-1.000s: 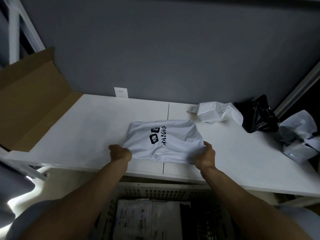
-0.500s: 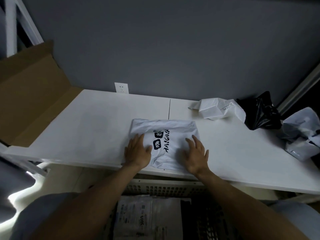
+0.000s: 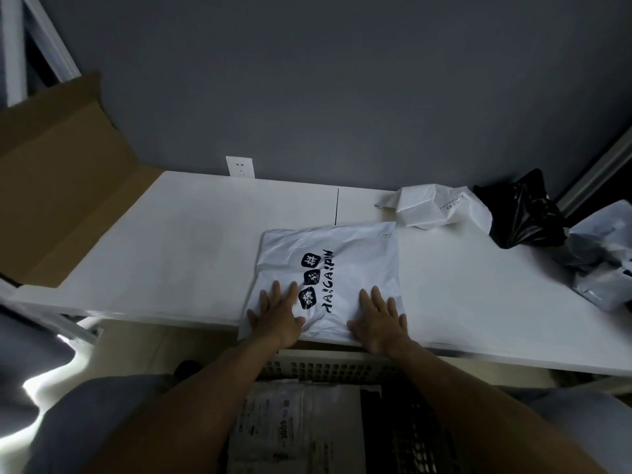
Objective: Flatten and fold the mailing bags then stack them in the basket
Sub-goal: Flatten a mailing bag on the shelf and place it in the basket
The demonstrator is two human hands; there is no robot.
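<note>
Grey wall rises behind a white table [image 3: 171, 251]; on it, at the near edge, lies the white mailing bag [image 3: 355, 254], printed with black lettering and three dark squares; it lies mostly flat with a few soft creases, and its near edge reaches the lip of the table.

The left hand [image 3: 277, 319] lies palm-down on the near left corner of the mailing bag, fingers straight and spread, its outer fingers at the bag's left edge; the right hand [image 3: 379, 323] presses palm-down on the near right part, fingers straight and a little apart; neither hand curls round anything.

Just beyond the far right corner of the mailing bag sits a crumpled white bag [image 3: 434, 208]; further right of that, a crumpled black bag [image 3: 523, 213]; well to the right of the mailing bag, a heap of pale grey bags [image 3: 602, 265]. Well to its left, a brown cardboard sheet [image 3: 58, 172] slopes up from the tabletop; behind it and to the left, on the wall, a white socket plate [image 3: 240, 166].

Nearer than the mailing bag, below the table's lip and between the forearms, stands the pale slatted basket [image 3: 328, 367]; flat bags [image 3: 297, 429] lie inside, a pale labelled one with a dark one to its right.
</note>
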